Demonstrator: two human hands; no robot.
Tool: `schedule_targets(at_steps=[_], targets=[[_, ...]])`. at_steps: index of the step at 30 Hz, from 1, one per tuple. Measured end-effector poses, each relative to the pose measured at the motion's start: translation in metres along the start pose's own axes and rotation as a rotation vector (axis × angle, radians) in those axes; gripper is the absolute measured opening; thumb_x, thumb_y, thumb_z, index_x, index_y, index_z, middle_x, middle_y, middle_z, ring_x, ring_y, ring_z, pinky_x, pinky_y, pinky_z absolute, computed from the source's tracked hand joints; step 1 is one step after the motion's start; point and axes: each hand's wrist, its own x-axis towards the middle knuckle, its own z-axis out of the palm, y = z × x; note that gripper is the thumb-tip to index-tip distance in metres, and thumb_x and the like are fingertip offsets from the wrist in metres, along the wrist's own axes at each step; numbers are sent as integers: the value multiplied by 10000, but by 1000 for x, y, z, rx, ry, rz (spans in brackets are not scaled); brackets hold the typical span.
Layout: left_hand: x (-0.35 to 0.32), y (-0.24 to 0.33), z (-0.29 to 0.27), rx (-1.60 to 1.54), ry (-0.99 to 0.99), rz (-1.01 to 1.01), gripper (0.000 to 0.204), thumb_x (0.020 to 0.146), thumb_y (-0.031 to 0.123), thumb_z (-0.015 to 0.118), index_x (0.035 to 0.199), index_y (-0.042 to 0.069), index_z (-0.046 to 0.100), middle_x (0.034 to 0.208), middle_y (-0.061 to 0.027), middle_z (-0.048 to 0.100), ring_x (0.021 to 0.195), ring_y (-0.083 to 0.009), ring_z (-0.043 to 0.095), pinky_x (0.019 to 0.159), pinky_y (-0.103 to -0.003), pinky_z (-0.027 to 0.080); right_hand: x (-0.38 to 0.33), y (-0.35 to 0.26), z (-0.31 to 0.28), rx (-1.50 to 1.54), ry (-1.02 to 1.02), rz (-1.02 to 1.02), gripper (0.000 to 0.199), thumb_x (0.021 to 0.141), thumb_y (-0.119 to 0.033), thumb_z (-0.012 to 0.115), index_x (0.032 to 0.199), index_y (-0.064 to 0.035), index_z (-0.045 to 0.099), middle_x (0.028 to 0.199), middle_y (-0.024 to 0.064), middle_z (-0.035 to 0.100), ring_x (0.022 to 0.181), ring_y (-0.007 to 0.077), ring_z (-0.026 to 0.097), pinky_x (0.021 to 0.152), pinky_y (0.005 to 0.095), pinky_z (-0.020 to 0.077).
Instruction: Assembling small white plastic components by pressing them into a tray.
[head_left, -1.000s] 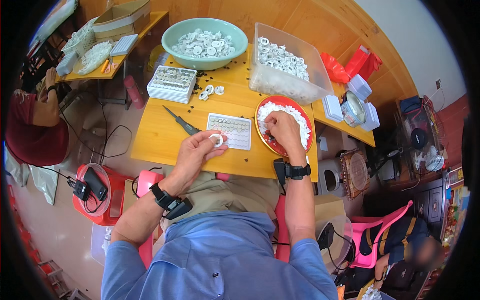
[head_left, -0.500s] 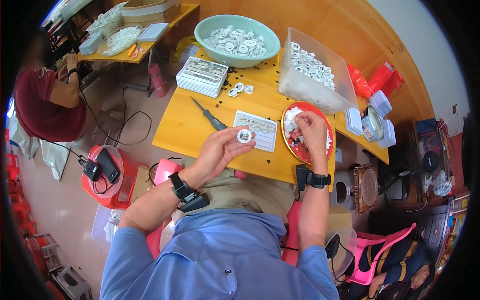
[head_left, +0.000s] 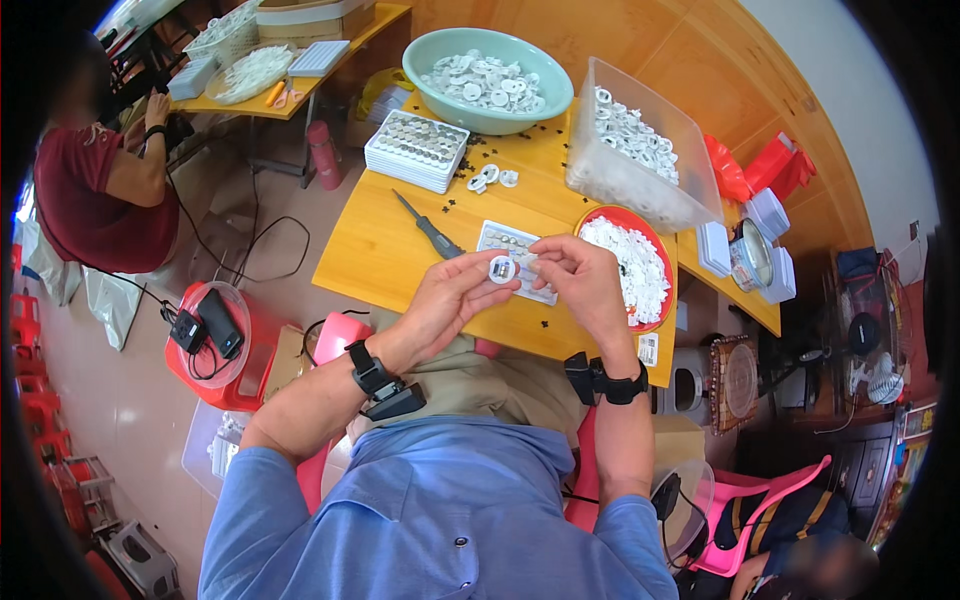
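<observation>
My left hand (head_left: 452, 300) pinches a small white round part (head_left: 502, 269) between thumb and fingers, above the front of the yellow table (head_left: 380, 250). My right hand (head_left: 583, 283) has its fingertips closed right next to that part; whether a tiny piece sits between them is too small to tell. Under both hands lies a flat white tray (head_left: 515, 243) with rows of small parts. A red plate (head_left: 650, 300) heaped with tiny white pieces sits just right of my right hand. A dark screwdriver (head_left: 428, 227) lies left of the tray.
A teal bowl (head_left: 470, 110) and a clear bin (head_left: 660, 195) hold white round parts at the table's back. A white compartment box (head_left: 417, 151) stands back left. Another person in red (head_left: 95, 200) sits at left by a second table (head_left: 240, 100). A red stool (head_left: 215, 345) carries cables.
My right hand has left the red plate and come over to the white part in my left hand. The view has shifted slightly.
</observation>
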Motion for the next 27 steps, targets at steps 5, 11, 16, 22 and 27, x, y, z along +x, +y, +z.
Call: schedule_targets(at_steps=[5,11,16,22,27], targets=[[1,-1,-1,22,-11,0,348,1036,117,439,1319,-79,496,1256,-178,604,1143,-270,628,1009,-354,521,-2,-1,12,-123,-53,-62,130,833,-56,676,938,18,698,836,119,715,695,161,687,632,264,525],[1,-3,-1,35,-21,7,363,1038,144,456,1329,-69,492,1242,-156,618,1126,-226,635,982,-319,526,-4,-4,20,-173,-28,-172,128,824,-69,677,928,-1,709,894,122,703,752,189,671,668,287,522],[1,-2,-1,48,-19,-1,354,1038,135,447,1321,-71,500,1262,-152,607,1151,-215,622,1012,-345,516,-3,0,20,-146,-35,-153,131,824,-66,675,931,2,709,887,123,704,742,189,668,663,287,521],[1,-3,-3,50,-32,1,354,1042,136,437,1323,-72,498,1262,-152,607,1145,-211,626,1005,-337,521,-3,-2,18,-176,-68,-165,124,827,-58,675,926,9,705,889,113,696,718,164,652,665,271,515],[1,-2,-2,51,-17,-11,350,1043,136,434,1318,-71,501,1257,-151,610,1134,-209,633,994,-327,527,-2,-1,18,-108,-88,-141,125,830,-42,667,932,24,698,895,101,681,725,143,651,663,257,509]])
